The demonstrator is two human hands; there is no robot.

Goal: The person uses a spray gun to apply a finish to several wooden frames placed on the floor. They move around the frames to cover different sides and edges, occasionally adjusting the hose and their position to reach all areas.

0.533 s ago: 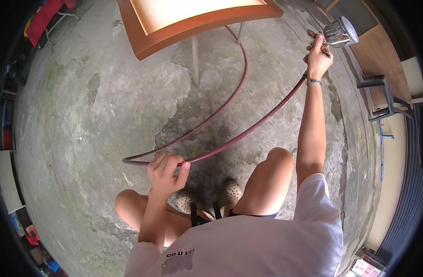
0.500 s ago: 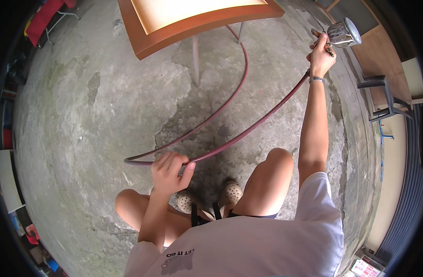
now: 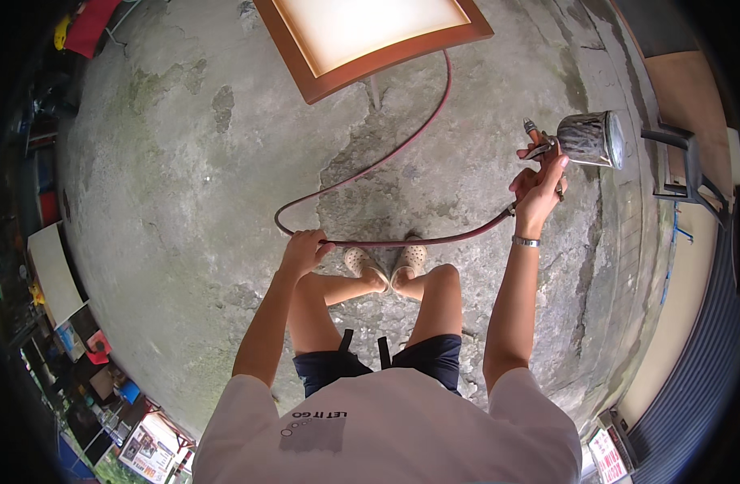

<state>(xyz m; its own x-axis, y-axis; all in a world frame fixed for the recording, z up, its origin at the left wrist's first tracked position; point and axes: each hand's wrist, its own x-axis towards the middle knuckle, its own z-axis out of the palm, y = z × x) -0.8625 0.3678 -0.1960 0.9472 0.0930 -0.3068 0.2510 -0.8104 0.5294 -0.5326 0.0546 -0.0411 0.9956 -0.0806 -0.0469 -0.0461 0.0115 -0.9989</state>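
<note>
Held out at the right, my right hand (image 3: pixel 539 189) grips a spray gun (image 3: pixel 539 148) by its handle. The gun's dented metal cup (image 3: pixel 589 139) points to the right, away from my fingers. From the handle's base a dark red hose (image 3: pixel 434 240) curves across to my left hand (image 3: pixel 307 248), whose fingers are closed around it in front of my left knee. Past that hand the hose loops back and runs up under a framed panel (image 3: pixel 321 87), which has a brown border and a glossy white face. Neither hand touches the panel.
The panel stands on thin legs over a cracked, stained concrete floor (image 3: pixel 176 194). A dark chair (image 3: pixel 686 173) is at the right, beside a wooden board (image 3: pixel 685 93). Assorted clutter and a pale board (image 3: pixel 55 270) line the left side, with a red cloth (image 3: pixel 89 26) at far left.
I have risen from a crouch, my legs now straighter. The spray gun has come nearer and slightly left. My left hand still grips the hose, farther forward in view.
</note>
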